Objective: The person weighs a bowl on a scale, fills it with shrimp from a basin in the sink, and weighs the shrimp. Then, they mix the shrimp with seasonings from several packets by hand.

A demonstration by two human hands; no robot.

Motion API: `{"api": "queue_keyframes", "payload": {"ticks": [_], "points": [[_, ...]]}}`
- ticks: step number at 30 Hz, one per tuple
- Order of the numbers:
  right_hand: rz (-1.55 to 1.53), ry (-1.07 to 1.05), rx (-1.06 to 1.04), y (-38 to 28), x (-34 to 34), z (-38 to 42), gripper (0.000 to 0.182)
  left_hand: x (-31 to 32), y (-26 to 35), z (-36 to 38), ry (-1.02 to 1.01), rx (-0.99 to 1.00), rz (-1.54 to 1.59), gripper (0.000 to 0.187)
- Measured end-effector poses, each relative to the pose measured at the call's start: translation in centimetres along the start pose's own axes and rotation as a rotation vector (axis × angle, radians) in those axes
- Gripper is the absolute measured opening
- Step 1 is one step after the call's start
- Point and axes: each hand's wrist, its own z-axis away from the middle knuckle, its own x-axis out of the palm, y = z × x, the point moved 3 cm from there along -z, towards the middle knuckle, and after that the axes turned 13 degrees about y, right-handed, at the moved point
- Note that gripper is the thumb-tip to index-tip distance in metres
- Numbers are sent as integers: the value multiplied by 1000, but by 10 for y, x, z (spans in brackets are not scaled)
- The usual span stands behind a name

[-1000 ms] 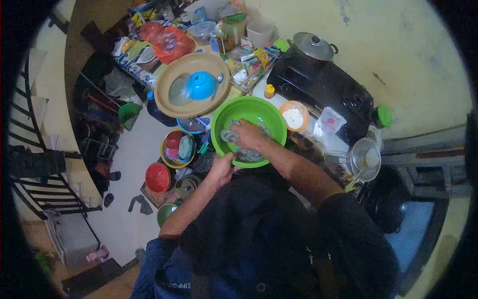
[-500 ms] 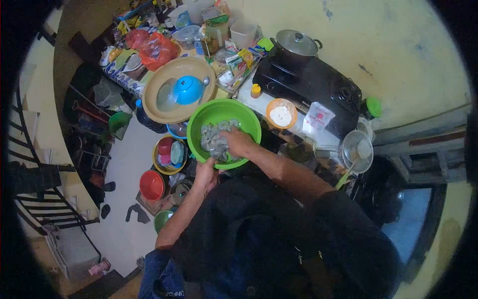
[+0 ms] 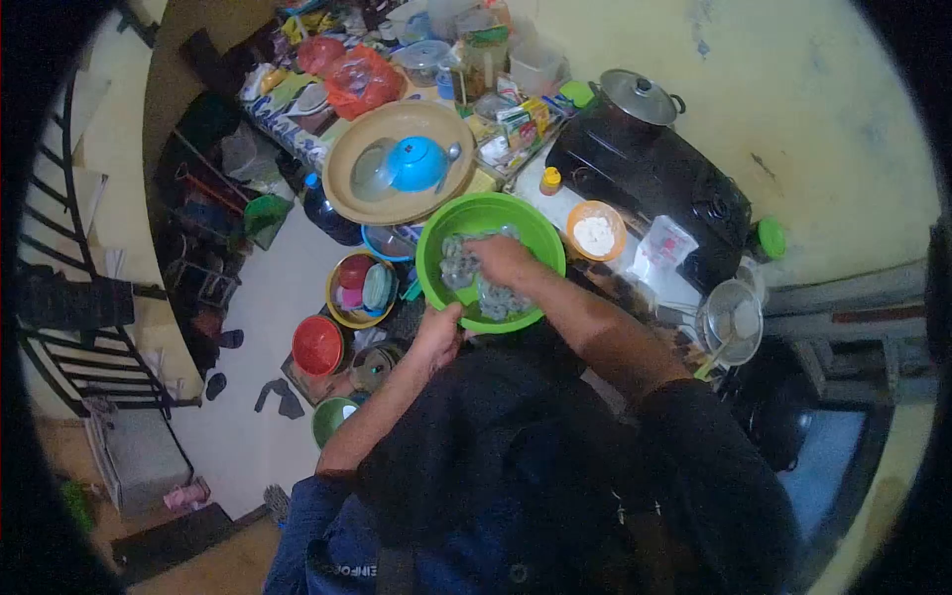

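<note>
A green plastic basin (image 3: 552,238) is tilted in front of my body, holding grey, glossy pieces that look like raw shrimp (image 3: 458,270). My left hand (image 3: 439,335) is closed on the near rim of the basin, thumb at the edge. Inside the basin, my right hand (image 3: 508,264) reaches down among the shrimp with its fingers curled on them; the fingertips are partly hidden. Just right of the basin stands an orange bowl (image 3: 597,231) of white powder. A small yellow-capped bottle (image 3: 550,180) is behind that bowl.
A large tan basin (image 3: 342,188) holding a blue bowl (image 3: 416,164) stands behind left. At the back right, a lidded pot (image 3: 640,96) sits on a black stove (image 3: 635,169). A strainer (image 3: 732,322) lies at right. A red bowl (image 3: 317,345) and a yellow basin (image 3: 340,312) with dishes are lower left.
The view has shifted, so the whole scene sits further right. My right hand has moved toward the left side of the basin, and shrimp now show on its near side too. My left hand keeps the rim.
</note>
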Motion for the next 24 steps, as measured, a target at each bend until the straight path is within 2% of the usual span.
{"api": "queue_keyframes", "payload": {"ticks": [1, 5, 7, 9, 12, 15, 18, 21, 24], "points": [[-12, 2, 16, 4, -8, 0, 55, -3, 2, 2, 43, -1, -42, 34], [66, 19, 31, -10, -53, 27, 63, -14, 5, 0, -91, 6, 105, 38], [192, 92, -4, -25, -47, 43, 69, -20, 7, 0, -105, 42, 113, 39], [348, 223, -56, -33, -24, 52, 75, -13, 16, 16, -19, 78, 118, 40], [78, 178, 23, -28, 11, 35, 70, -25, 15, 14, 4, 112, 127, 41], [-412, 27, 105, -10, 38, 6, 66, -41, 15, 6, -36, 107, 104, 40], [-886, -42, 302, -36, 17, -6, 59, -53, 21, 15, -47, 103, 105, 38], [-257, 261, -235, -85, -5, -6, 52, -61, 25, 28, -59, 93, 109, 38], [142, 419, -405, -126, 14, 9, 53, -88, 11, 14, -166, 61, 139, 47]]}}
